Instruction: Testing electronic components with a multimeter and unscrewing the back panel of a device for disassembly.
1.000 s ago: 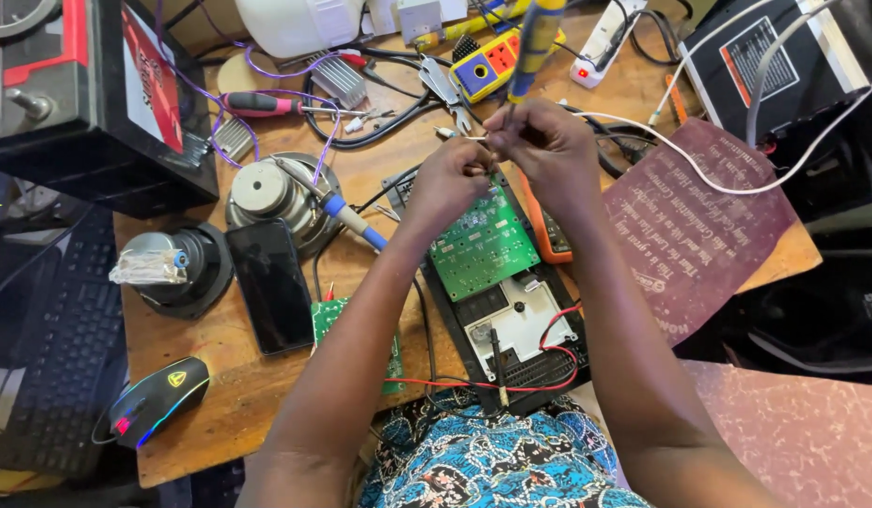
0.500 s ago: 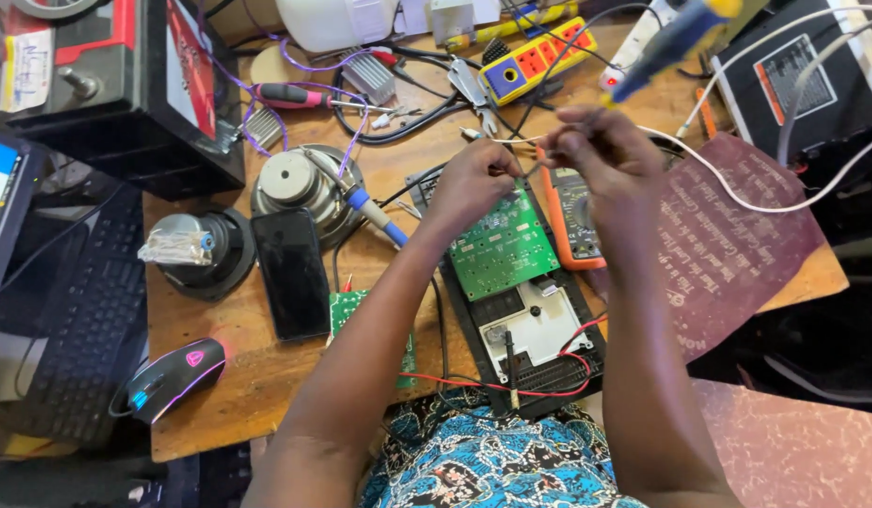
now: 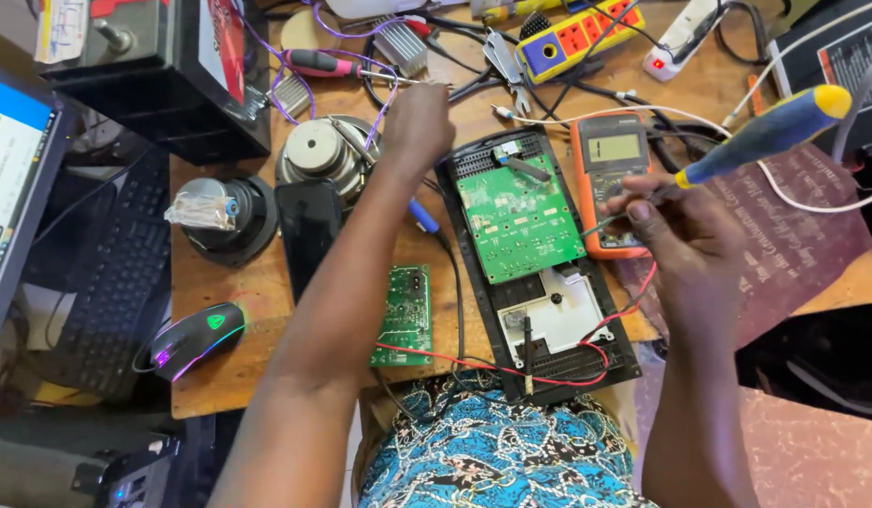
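Hands now parted, left hand (image 3: 417,118) reaching away, right hand (image 3: 685,226) gripping screwdriver (image 3: 761,136)

Right hand (image 3: 685,221) grips screwdriver (image 3: 761,134) — left hand (image 3: 417,118) beside green board (image 3: 519,221).

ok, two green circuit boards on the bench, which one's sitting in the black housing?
The larger green board, mounted in the black housing. The smaller green board lies bare on the wooden table.

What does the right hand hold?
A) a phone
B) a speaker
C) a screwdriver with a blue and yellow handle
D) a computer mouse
C: the right hand grips the screwdriver, whose blue and yellow handle sticks out above the fingers.
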